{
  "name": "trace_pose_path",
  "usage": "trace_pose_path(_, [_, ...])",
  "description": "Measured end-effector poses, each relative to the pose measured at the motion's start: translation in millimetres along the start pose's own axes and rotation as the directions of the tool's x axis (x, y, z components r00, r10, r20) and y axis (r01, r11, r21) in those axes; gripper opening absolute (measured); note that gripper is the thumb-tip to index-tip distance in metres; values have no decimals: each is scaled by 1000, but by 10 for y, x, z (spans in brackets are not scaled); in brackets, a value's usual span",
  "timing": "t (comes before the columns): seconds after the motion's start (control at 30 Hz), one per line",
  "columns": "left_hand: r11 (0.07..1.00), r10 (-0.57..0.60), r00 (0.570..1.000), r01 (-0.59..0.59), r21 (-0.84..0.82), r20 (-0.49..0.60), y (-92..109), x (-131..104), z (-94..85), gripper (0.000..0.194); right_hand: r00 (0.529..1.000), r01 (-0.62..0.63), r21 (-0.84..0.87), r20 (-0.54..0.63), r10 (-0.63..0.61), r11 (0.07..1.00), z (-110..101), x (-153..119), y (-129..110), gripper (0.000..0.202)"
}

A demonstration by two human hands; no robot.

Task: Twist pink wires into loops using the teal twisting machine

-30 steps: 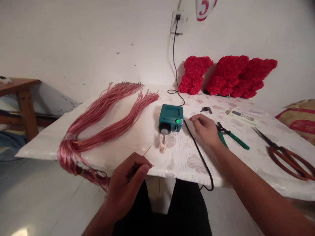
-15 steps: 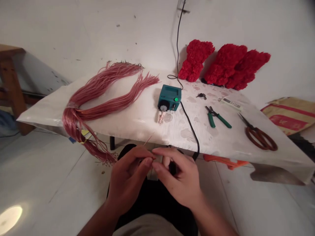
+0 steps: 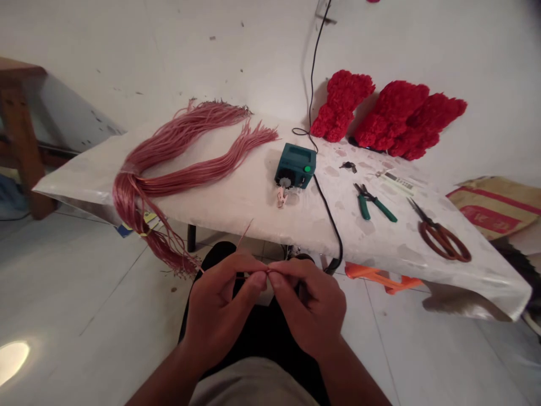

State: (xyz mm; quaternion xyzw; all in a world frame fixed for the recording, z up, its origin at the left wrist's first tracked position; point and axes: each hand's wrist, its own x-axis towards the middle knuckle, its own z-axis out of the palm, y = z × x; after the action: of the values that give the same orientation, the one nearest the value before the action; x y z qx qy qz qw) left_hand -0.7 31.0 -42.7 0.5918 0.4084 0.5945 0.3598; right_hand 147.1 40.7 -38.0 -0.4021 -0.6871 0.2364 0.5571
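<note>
At lower centre, the left hand and right hand are pinching a thin pink cord, fingertips closed; it is looking light and limp, favouring short-span grips. Upper left, a cord bundle is lying.

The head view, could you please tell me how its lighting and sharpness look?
In the head view, glare whitens a patch of floor at lower left; soft shadows fall on the wall beside the red bundles; the pink strand and the white device's markings look soft.
</note>
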Motion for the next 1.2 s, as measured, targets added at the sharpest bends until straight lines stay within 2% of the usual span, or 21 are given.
trace_pose_path(0.13, [999, -16, 1000, 14, -52, -25, -25, -16, 47, 18, 998, -48, 61, -29, 50, 997, 37, -65, 30, 14])
trace_pose_path(0.3, [980, -6, 995, -14, -201, -95, -135, -64, 179, 16, 959, -263, 286, -29, 282, 922, 126, -144, 73, 5])
trace_pose_path(0.4, [987, -13, 994, -4, -164, -105, -154, -80, 186, 15, 942, -315, 353, 0, 337, 881, 126, -164, 92, 3])
trace_pose_path(0.53, [994, 54, 999, -53, 93, -8, -91, -55, 30, 18, 941, -335, 359, 83, 328, 871, 38, -157, 93, 5])
trace_pose_path(0.67, [946, 129, 987, -152, 287, 99, 5, -1, -138, 34, 929, -369, 379, 189, 319, 849, -37, -148, 77, 8])
trace_pose_path(0.73, [920, 184, 969, -229, 318, 163, 57, 40, -176, 38, 919, -390, 422, 231, 319, 819, -48, -148, 69, 10])
trace_pose_path(0.83, [869, 279, 916, -368, 329, 289, 129, 119, -199, 41, 912, -404, 457, 268, 311, 792, -54, -148, 58, 10])
trace_pose_path(0.97, [829, 286, 857, -445, 338, 428, 186, 205, -237, 34, 917, -388, 395, 260, 304, 833, -72, -134, 39, 11])
trace_pose_path(1.07, [827, 276, 851, -447, 340, 448, 201, 222, -263, 28, 906, -413, 379, 267, 329, 828, -78, -120, 15, 12])
trace_pose_path(1.2, [861, 277, 863, -418, 289, 423, 197, 222, -270, 23, 885, -460, 467, 305, 351, 755, -62, -122, -7, 10])
